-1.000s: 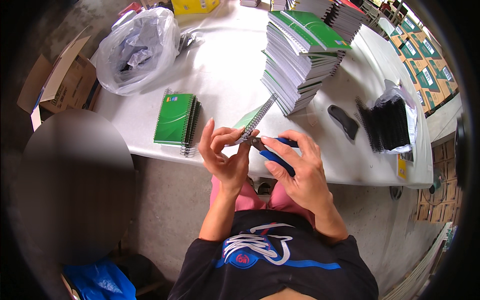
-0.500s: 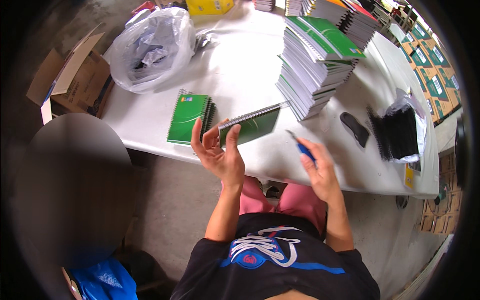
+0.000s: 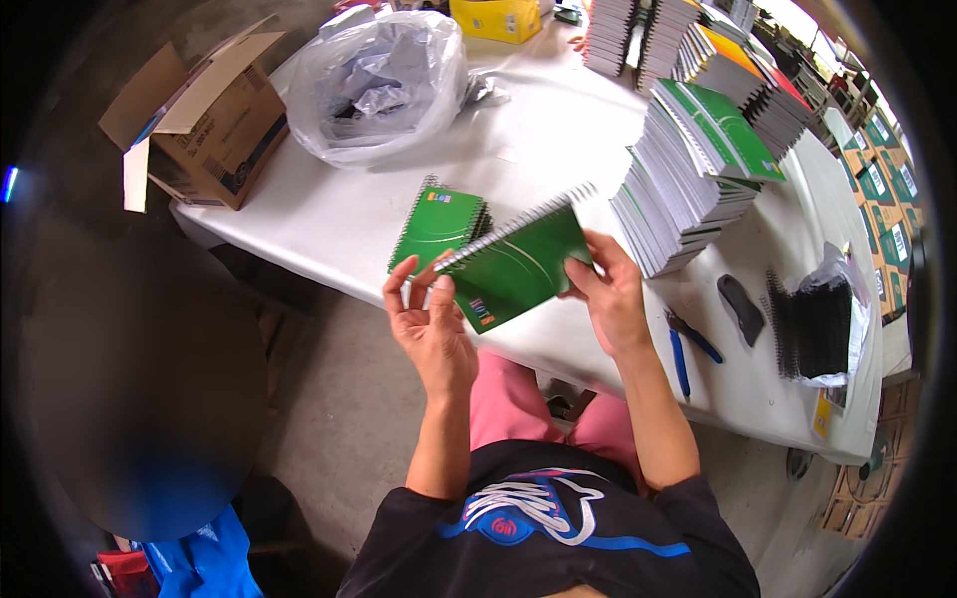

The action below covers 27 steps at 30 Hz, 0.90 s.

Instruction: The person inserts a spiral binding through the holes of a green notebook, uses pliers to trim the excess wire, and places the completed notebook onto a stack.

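A green spiral notebook (image 3: 523, 264) is held over the table's front edge, its wire coil along the upper side. My left hand (image 3: 434, 324) pinches its left corner near the coil end, and my right hand (image 3: 610, 289) grips the right edge with thumb on the cover. Just behind it, a small stack of green spiral notebooks (image 3: 439, 221) lies on the table. Blue-handled pliers (image 3: 688, 349) rest on the tabletop to the right of my right hand, handles pointing toward me.
A tall stack of notebooks (image 3: 688, 189) stands at the right, with more stacks behind. Black wire coils (image 3: 812, 324) lie in plastic near a dark, flat, oblong object (image 3: 740, 310). At the left are a plastic bag (image 3: 384, 85) and an open cardboard box (image 3: 214, 135).
My right hand has let go of the pliers, which now lie on the table, and has taken the notebook's right edge. The notebook's cover has turned to face up toward me.
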Motion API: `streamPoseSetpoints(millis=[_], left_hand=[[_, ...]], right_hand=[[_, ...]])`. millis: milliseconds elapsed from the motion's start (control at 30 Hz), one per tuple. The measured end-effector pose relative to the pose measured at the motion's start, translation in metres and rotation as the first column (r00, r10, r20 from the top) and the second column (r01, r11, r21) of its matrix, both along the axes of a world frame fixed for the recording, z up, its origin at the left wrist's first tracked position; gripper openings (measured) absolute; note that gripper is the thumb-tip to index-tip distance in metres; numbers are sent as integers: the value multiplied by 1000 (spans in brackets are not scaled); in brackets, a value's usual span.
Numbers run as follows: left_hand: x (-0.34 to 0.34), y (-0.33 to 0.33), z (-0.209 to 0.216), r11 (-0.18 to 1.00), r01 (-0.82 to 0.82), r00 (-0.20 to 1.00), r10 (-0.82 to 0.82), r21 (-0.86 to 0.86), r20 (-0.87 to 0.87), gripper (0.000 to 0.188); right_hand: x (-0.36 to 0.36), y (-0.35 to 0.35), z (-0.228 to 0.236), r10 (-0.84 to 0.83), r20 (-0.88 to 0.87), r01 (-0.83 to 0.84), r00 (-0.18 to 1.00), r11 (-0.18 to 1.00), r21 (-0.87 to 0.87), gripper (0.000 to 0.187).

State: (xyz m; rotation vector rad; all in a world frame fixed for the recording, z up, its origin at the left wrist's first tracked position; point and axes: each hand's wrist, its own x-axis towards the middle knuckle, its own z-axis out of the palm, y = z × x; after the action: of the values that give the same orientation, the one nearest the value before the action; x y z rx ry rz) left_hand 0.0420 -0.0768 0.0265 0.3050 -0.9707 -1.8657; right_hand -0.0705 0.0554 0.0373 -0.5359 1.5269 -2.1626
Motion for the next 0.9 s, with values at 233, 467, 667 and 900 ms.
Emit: streamPoseSetpoints(millis=[233,467,667,900], left_hand=[[15,-67,-9,795,-249,699,543,-554,465,36],[2,-83,-46,764,-94,557,572,-639,602,32],[18,-85,-50,630,-172,464,730,-757,502,39],[12,-52,-5,567,-265,574,743,-780,345,36]], right_hand=[[-48,-116,13,140,-498,34,856,945,325,29],[-56,-145,-38,197,-784,311,589,840,445,38],[-28,-75,53,-73,-932,349,354,935,60,39],[-129,107,147,-66,-995,975,72,217,56,51]])
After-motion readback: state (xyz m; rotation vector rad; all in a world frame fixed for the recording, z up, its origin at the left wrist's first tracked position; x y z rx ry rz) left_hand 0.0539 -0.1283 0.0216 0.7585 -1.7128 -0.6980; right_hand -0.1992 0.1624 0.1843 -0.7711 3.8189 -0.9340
